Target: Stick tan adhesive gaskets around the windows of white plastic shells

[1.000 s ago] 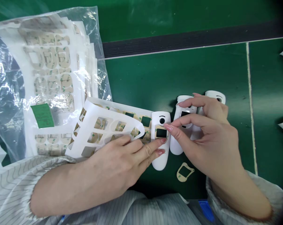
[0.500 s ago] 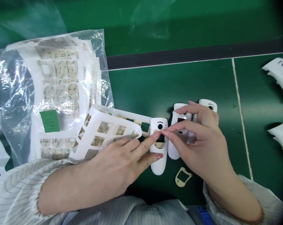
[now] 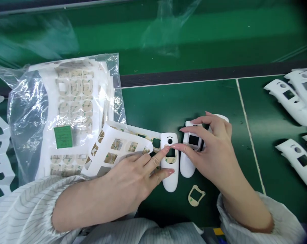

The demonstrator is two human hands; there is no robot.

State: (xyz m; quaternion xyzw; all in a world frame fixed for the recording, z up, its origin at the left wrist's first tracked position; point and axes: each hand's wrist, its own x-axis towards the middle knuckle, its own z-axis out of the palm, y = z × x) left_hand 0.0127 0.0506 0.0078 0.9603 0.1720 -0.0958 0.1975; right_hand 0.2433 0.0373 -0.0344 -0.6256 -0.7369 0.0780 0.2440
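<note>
Two digits of the left hand press down, spread apart, on a white shell, pinning it to the bench without closing round it. Opposite, the right hand has its thumb and index finger parted; the thumb tip sits on the same shell, right beside a left fingertip. I can't make out whether its other fingers touch the second shell under them.

Taking the pinned shell as the middle of the dial, the green bench spreads out all round. Toward ten o'clock lies a clear plastic bag full of sheets of beige cut-outs. A folded white sheet, with windows cut in it, curls over at nine, its flat part reaching the shell. Further out at nine, a holed white strip lies at the bag's far side.

That second shell is just beside, at three; a third peeks past the right hand near two. Well apart, more white shells lie at two and three.

On the bag is a green label. Between four and five lies a loose beige frame; another piece of beige adhesive borders the pinned shell's dark window.
</note>
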